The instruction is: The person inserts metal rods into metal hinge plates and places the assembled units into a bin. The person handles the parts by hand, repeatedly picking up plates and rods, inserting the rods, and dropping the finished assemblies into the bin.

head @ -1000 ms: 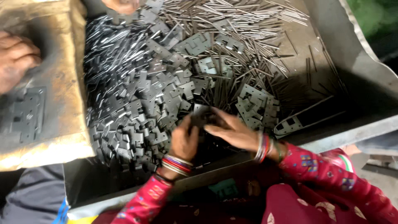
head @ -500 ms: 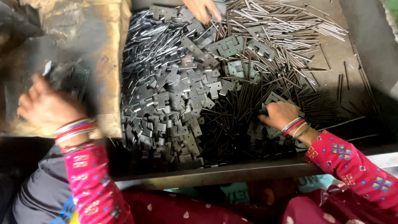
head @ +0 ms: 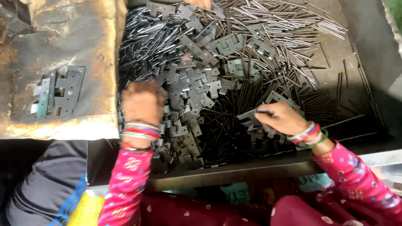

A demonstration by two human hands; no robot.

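Closest to us is the front lip of the big metal tray point(head: 251, 169), and we'll use that tray as the anchor for everything. Just inside the lip, our left hand point(head: 142, 102) sits on the pile of hinge plates point(head: 188, 88), knuckles up. The fingers are curled down into the plates, so we can't tell if they've actually got one or are just digging. Over toward the tray's right side, our right hand point(head: 281, 119) has its fingers pinched narrow on a thin steel pin point(head: 268, 111), and there's a hinge plate point(head: 248, 117) right against the fingertips, looks held along with it, but it's a bit blurry.

Progress-wise: only a small stack of assembled hinges point(head: 56, 96) lies on the worn brown board point(head: 83, 62), just left of the tray. Compared with what's in the tray, that's barely a dent, so we'd say it's early going with loads left.

The tray itself holds two things: loose plates heaped through the left and middle, and a big spread of long pins point(head: 284, 37) across the far right half. At the tray's far edge another person's hand point(head: 201, 3) just pokes into view.
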